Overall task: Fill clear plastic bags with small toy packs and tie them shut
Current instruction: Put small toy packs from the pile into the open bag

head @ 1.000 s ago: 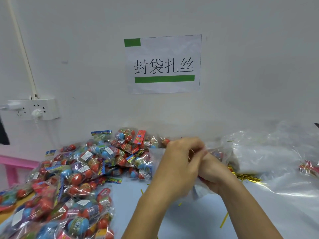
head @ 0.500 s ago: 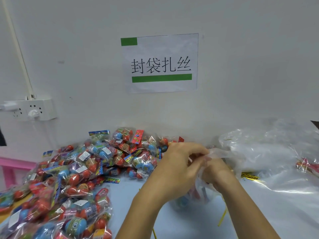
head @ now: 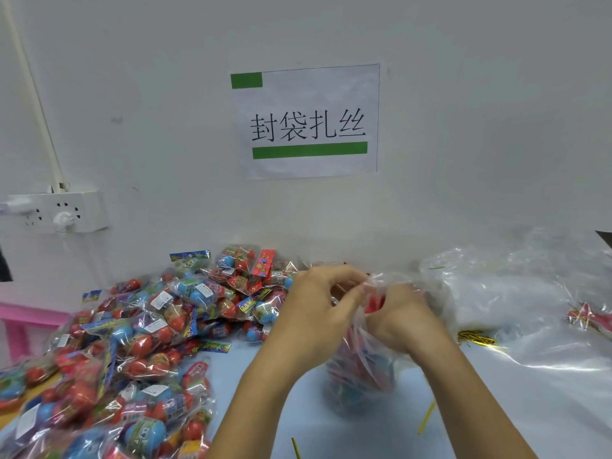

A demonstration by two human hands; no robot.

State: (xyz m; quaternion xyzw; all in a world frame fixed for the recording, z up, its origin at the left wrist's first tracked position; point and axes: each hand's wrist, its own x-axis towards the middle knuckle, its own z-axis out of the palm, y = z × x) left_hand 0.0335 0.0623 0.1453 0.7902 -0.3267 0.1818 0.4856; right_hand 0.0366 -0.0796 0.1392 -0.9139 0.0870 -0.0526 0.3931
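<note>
On the wall above the counter (head: 381, 435): white paper sign (head: 306, 122) reading "封袋托丝"-style black characters, namely 封袋扎丝, with green bars above and below. Left of it, white power strip (head: 63, 212) with plugs. At counter centre, clear plastic bag (head: 361, 369) holding red and blue toy packs, neck gathered between both hands. Left hand (head: 314, 313) fingers curled, pinching the bag's top; right hand (head: 402, 321) fingers curled round the neck. Heap of toy packs (head: 139, 332) to the left, small labels unreadable. Loose clear bags (head: 516, 293) to the right; gold twist ties (head: 475, 337) just beside them.
</note>
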